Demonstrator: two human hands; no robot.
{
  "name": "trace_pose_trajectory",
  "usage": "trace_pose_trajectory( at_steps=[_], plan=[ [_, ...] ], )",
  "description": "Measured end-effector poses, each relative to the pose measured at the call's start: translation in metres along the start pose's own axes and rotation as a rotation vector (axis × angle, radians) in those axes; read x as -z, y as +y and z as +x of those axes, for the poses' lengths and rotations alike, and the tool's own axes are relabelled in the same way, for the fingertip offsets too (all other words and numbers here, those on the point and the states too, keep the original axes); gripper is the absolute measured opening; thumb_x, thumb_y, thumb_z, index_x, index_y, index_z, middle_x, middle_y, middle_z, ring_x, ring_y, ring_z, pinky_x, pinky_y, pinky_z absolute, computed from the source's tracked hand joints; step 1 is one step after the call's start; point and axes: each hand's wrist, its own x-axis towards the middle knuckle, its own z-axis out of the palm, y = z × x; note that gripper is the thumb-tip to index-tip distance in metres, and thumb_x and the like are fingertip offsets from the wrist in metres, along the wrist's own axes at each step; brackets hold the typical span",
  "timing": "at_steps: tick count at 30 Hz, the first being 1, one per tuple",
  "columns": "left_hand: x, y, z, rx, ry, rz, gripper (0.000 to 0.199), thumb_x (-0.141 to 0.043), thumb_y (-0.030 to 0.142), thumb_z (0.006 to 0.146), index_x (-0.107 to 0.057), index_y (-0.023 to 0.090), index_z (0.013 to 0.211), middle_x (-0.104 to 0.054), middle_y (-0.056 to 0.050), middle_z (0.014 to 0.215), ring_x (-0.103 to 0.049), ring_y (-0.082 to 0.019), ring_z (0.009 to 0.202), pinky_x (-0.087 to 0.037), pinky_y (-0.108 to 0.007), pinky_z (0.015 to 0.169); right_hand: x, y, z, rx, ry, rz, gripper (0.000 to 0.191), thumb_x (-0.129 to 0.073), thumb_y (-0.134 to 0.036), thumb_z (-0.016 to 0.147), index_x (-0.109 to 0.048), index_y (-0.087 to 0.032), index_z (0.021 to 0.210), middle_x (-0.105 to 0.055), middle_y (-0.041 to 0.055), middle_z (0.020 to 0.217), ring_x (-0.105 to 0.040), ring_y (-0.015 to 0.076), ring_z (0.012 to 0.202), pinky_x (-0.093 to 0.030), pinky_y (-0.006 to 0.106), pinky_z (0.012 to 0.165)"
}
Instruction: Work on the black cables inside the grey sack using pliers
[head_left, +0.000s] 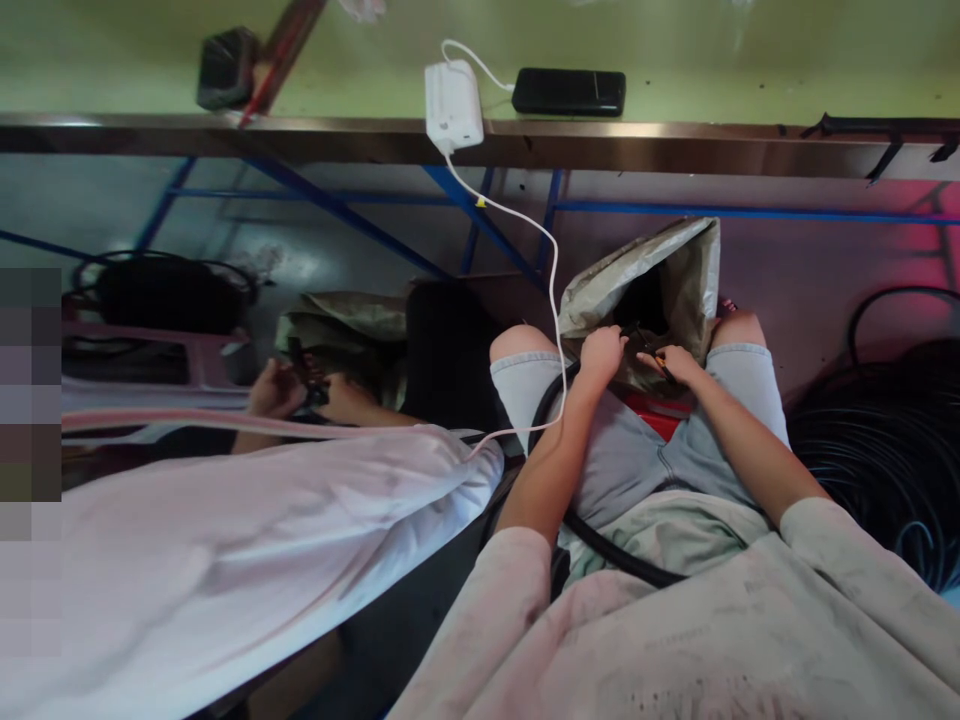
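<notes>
My left hand (602,354) is closed round the end part of a thick black hose (626,566), which curves back past my forearm and across my lap. My right hand (675,364) is wrapped round a small tool with orange and black parts (663,367), just right of my left hand. Both hands are between my knees, in front of an open woven sack (637,270) with a dark inside. Something red (660,415) shows beneath my hands. What lies between the two hands is too small to tell.
At my left a person in a white shirt (300,540) works with dark parts. A white cable runs down from a white box (454,103) beside a black power bank (568,92) on the green table (697,60). Coiled black hose (877,440) lies at the right.
</notes>
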Motion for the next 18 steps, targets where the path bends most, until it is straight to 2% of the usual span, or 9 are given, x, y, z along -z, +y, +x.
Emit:
trace_pose_trajectory(
  at_steps=[8,13,18],
  plan=[
    [0.000,-0.001,0.000,-0.028,-0.005,0.016,0.031,-0.049,0.031,0.109,-0.069,0.013,0.124,-0.074,-0.016,0.119,-0.070,-0.028,0.112,-0.052,-0.034,0.093,-0.001,-0.001,-0.001,-0.019,-0.073,0.008,0.070,-0.048,-0.080,0.095,-0.078,-0.017,0.094,-0.078,0.0138,0.094,-0.067,0.0208,0.078,-0.037,0.027,0.062],
    [-0.004,0.000,0.000,-0.037,-0.008,0.003,0.031,-0.050,0.032,0.109,-0.069,0.015,0.126,-0.074,-0.015,0.120,-0.070,-0.027,0.112,-0.052,-0.034,0.096,-0.006,0.006,0.007,-0.033,-0.155,0.079,0.079,-0.041,-0.083,0.096,-0.078,-0.014,0.098,-0.079,0.0157,0.100,-0.069,0.0223,0.081,-0.042,0.027,0.064],
    [-0.005,-0.001,0.000,-0.024,-0.013,-0.005,0.031,-0.050,0.033,0.109,-0.070,0.016,0.125,-0.074,-0.015,0.119,-0.071,-0.027,0.111,-0.053,-0.034,0.096,-0.011,0.012,0.012,0.016,-0.151,0.163,0.077,-0.040,-0.083,0.096,-0.076,-0.014,0.097,-0.078,0.0121,0.094,-0.066,0.0194,0.076,-0.041,0.025,0.063]
  ],
)
